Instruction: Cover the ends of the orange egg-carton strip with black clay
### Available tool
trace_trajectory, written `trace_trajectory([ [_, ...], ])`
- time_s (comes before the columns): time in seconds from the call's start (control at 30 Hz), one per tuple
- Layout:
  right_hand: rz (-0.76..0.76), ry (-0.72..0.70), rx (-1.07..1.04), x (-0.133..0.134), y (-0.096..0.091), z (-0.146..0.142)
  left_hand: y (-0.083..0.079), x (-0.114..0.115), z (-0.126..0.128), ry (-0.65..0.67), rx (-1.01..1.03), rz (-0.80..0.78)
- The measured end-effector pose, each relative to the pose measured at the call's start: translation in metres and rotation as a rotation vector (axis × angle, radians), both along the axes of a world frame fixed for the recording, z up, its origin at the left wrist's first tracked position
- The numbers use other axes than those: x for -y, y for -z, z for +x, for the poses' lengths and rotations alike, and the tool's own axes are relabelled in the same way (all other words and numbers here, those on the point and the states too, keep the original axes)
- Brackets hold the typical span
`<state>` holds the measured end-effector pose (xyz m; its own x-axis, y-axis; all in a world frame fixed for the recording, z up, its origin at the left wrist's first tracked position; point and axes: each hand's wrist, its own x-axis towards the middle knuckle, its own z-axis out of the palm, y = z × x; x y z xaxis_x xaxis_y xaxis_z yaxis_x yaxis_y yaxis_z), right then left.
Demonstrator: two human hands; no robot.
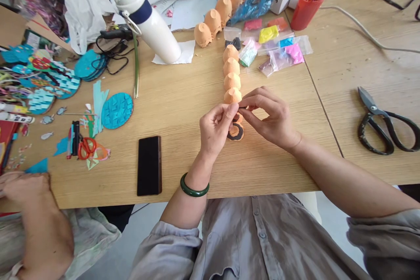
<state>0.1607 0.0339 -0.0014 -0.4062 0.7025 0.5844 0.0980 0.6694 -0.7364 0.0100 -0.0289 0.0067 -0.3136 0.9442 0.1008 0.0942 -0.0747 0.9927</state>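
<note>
Thin black clay-like strip [243, 107] pinched between our two hands

We have it over the pale wooden tabletop [183, 148], in front of us; our left hand [215, 129] closes thumb and forefinger on its left end, and our right hand [272, 116] pinches the other end — both grips narrow, with much of the strip hidden by fingertips. What shows of its long axis runs side to side; the row of orange, blunt-coned carton cups [232, 66] runs straight out from us, so strip and row stand nearly crosswise.

Nearest to us lies an orange carton cup [233, 130] with a flat black ring [240, 131] round its mouth; it sits on our side of the joined fingertips, its opening facing up, just beside the left thumb — our left hand is the nearer one. Another orange cup [240, 118] is partly covered by the left fingers; we cannot tell what lies inside it. Beyond the row sits a small clear bag of black material [232, 43]; black-handled metal scissors [373, 108] lie well apart to our right.
</note>
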Motion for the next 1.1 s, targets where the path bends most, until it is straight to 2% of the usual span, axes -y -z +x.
trace_trajectory([
  [0.2,-0.110,-0.052,-0.016,0.002,-0.004,0.001,-0.001,0.000,0.000,-0.018,-0.128,0.063],
  [0.33,-0.257,0.037,-0.031,-0.001,0.002,-0.001,0.007,-0.005,-0.012,-0.130,-0.195,0.057],
  [0.43,-0.435,0.134,-0.071,-0.007,0.010,-0.002,0.019,-0.010,-0.027,-0.240,-0.258,-0.050],
  [0.57,-0.661,0.132,-0.086,-0.011,0.015,-0.005,0.032,-0.012,-0.035,-0.130,-0.322,-0.234],
  [0.63,-0.730,0.107,-0.099,-0.011,0.016,-0.006,0.033,-0.013,-0.031,-0.062,-0.247,-0.269],
  [0.7,-0.760,0.100,-0.119,-0.012,0.017,-0.007,0.030,-0.014,-0.025,-0.021,-0.089,-0.294],
  [0.9,-0.783,0.105,-0.202,-0.015,0.018,-0.007,0.016,-0.014,-0.012,-0.018,0.397,-0.334],
  [1.0,-0.747,0.087,-0.200,-0.014,0.015,-0.005,0.015,-0.013,-0.008,-0.032,0.538,-0.390],
  [1.1,-0.637,0.105,-0.160,-0.013,0.009,-0.002,0.016,-0.011,-0.004,-0.026,0.544,-0.362],
])
